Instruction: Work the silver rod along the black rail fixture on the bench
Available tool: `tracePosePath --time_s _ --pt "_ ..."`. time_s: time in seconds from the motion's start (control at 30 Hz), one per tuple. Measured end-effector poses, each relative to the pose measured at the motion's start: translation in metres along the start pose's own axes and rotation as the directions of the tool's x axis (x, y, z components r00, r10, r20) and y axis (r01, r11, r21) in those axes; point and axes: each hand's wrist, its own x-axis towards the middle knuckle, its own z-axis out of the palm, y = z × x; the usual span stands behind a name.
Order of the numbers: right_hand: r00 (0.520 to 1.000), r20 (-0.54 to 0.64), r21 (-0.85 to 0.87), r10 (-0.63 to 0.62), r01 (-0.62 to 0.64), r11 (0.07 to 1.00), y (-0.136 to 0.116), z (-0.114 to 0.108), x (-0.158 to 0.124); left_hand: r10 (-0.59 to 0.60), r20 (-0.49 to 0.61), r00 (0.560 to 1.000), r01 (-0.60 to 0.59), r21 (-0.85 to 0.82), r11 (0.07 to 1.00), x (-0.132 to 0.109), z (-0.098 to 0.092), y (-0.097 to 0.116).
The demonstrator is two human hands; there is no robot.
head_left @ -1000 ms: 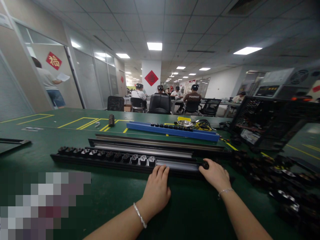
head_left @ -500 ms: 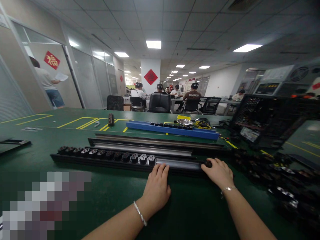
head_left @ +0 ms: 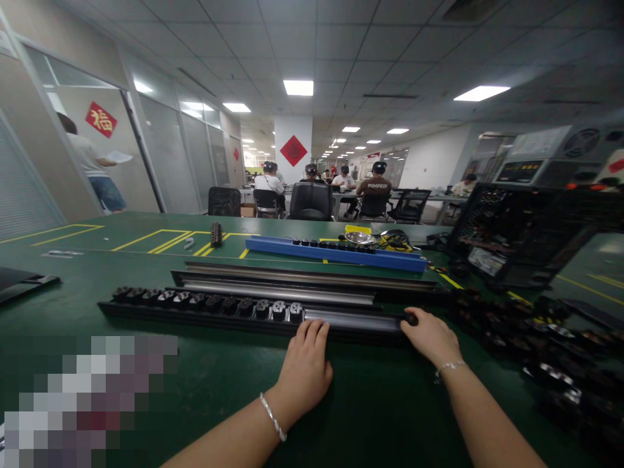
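Note:
A long black rail (head_left: pixel 355 321) lies across the green table in front of me. Several black socket-like modules (head_left: pixel 229 303) sit in a row in its left part, and its right part shows a smooth grey channel. My left hand (head_left: pixel 308 357) has its fingers over the rail's front edge, just right of the last module, with the thumb low in front. Near the rail's right end, my right hand (head_left: pixel 431 338) is closed on a small black module (head_left: pixel 412 318), mostly hidden by the fingers. I cannot tell whether this piece sits inside the channel.
Behind lie more dark rails (head_left: pixel 302 275) and a blue rail (head_left: pixel 336 253) holding black pieces. A heap of black modules (head_left: pixel 536 351) is at the right, before a dark open case (head_left: pixel 511 234). A metal bowl (head_left: pixel 359 238) stands farther back. Several people sit beyond the table.
My right hand has shifted slightly right along the rail with the small black module. My left hand and the rail stay where they were.

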Motion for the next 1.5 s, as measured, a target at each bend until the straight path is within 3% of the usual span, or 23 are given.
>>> tracePosePath --time_s 0.53,0.83,1.5 --pt "0.998 -0.048 0.088 0.038 -0.034 0.996 0.021 0.008 0.011 0.008 -0.006 1.000 -0.008 0.004 1.000 0.000 0.002 -0.001" --pt "0.988 -0.027 0.171 0.149 -0.143 0.975 0.033 0.019 0.018 0.020 -0.023 1.000 -0.020 0.006 1.000 0.000 0.004 -0.003" --pt "0.994 -0.015 0.238 0.108 -0.102 0.966 0.038 0.016 0.022 0.023 -0.028 0.999 -0.023 0.007 1.000 0.000 0.003 -0.002"
